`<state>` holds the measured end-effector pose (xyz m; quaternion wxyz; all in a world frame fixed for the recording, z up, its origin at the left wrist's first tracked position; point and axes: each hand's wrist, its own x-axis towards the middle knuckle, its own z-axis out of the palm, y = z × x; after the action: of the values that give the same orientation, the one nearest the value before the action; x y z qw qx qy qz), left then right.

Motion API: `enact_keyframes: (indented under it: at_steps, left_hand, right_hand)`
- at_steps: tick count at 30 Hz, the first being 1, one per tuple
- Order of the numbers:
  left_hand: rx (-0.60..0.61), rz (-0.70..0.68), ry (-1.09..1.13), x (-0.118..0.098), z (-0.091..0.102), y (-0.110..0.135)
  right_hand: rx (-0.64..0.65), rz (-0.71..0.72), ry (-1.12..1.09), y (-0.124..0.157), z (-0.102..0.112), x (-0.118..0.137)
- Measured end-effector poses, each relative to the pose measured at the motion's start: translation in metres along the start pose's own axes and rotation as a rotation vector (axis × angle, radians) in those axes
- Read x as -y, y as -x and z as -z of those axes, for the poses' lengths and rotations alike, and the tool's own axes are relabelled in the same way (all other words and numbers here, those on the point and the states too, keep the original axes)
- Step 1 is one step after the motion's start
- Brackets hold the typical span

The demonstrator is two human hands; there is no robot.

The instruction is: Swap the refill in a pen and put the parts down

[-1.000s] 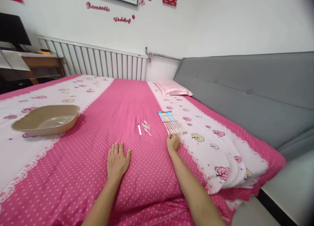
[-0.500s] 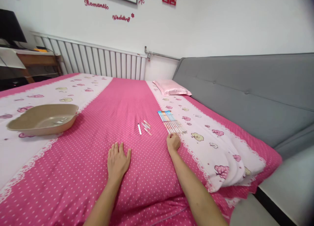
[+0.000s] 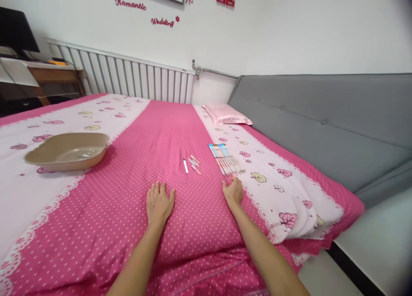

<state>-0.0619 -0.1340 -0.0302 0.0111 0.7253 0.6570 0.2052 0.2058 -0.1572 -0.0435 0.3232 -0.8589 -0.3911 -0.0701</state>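
My left hand (image 3: 159, 203) lies flat on the pink dotted bedspread (image 3: 122, 201), fingers stretched out, holding nothing. My right hand (image 3: 233, 191) rests on the spread just below a row of several coloured pens (image 3: 226, 160), fingers loosely curled toward them; whether it pinches one is hidden. A few loose pen caps and a white piece (image 3: 191, 163) lie between and beyond the two hands.
A beige plastic basin (image 3: 68, 149) sits on the bed at the left. A pink pillow (image 3: 225, 114) lies at the far end by the grey padded headboard (image 3: 322, 120). A radiator (image 3: 128, 77) runs along the wall. The bed edge drops off at the right.
The view shifted slightly. My right hand has loosened a little just below the pens; my left hand stays flat.
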Motion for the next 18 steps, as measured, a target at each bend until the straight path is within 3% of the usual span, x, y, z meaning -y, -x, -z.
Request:
enact_keyframes:
  at_steps: [7,11,18]
  left_hand:
    - [0.004,-0.052,0.019,0.002,0.001,0.009]
    - [0.013,-0.074,0.018,0.001,0.004,0.020]
    - [0.013,-0.069,0.011,0.001,0.007,0.039]
  right_hand:
    - [0.099,0.076,0.224,0.018,0.047,-0.068]
    - [0.140,-0.083,0.400,0.027,0.063,-0.111]
    - [0.371,-0.234,0.319,0.019,0.067,-0.127]
